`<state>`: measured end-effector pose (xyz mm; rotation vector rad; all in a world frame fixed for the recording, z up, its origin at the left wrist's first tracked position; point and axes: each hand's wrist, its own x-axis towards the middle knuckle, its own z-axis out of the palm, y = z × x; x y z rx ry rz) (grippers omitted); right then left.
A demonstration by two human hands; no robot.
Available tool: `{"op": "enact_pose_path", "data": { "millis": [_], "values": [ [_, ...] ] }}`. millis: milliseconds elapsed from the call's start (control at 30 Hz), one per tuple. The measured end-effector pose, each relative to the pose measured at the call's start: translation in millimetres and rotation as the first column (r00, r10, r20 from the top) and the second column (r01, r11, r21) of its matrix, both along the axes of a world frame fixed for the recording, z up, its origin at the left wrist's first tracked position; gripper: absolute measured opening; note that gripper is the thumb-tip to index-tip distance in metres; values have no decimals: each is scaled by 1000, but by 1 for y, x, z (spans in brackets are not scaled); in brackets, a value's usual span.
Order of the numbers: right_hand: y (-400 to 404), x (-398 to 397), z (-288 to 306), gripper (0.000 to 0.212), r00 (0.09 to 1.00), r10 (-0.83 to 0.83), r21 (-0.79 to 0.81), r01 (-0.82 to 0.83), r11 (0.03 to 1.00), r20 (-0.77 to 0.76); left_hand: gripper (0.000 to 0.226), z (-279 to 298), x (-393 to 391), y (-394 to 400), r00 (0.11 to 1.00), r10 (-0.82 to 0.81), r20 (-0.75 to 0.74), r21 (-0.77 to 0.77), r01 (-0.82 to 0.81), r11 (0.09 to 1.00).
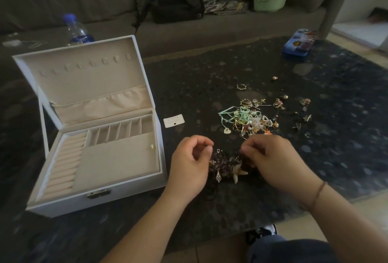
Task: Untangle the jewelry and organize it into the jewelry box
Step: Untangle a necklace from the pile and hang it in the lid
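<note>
At left I see the white jewelry box (pixel 98 136) open on the dark tabletop (pixel 210 69), lid tilted back. My left hand (pixel 189 166) pinches one end of a dark beaded strand (pixel 225 165) with a starfish charm, its length running left to right; my right hand (pixel 270 157) nips the other end. Tangled jewelry (pixel 249 122) lies just beyond.

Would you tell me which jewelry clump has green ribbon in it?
The tangled pile farther out on the table; the dark starfish-charm clump between the left hand and right hand has none.
</note>
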<state>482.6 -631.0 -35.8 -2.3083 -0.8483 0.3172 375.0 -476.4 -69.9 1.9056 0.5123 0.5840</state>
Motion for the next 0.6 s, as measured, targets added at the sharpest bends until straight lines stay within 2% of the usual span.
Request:
{"op": "enact_pose_path", "data": {
  "millis": [67,167,233,300,367,433,500,600],
  "values": [
    [-2,3,-3,13,999,-40,-36,41,999,19,8,0,-6,-3,1000,-6,-9,168,7,986],
    [-5,0,0,18,986,-48,2,48,999,161,27,-2,-20,-8,998,-61,-13,437,60,897],
    [-4,-9,5,10,969,64,16,-70,997,239,38,-7,-28,-7,989,-94,-110,563,140,814],
    [-1,-18,5,13,938,199,-94,-179,979,283,32,-14,-31,-4,982,-72,-173,633,167,756],
    [4,-23,1,33,919,263,-197,-212,957,293,11,-14,-31,-2,990,-61,-126,574,123,810],
    [6,-22,-4,40,915,284,-268,-207,941,288,10,-11,-29,-4,998,-39,-51,439,58,896],
    [6,-21,-5,31,924,278,-292,-198,936,264,9,-6,-28,-6,1000,-13,18,279,8,960],
    [3,-18,-3,10,933,242,-297,-159,941,267,12,7,-25,-6,996,22,91,27,-25,999]
  ]
}}
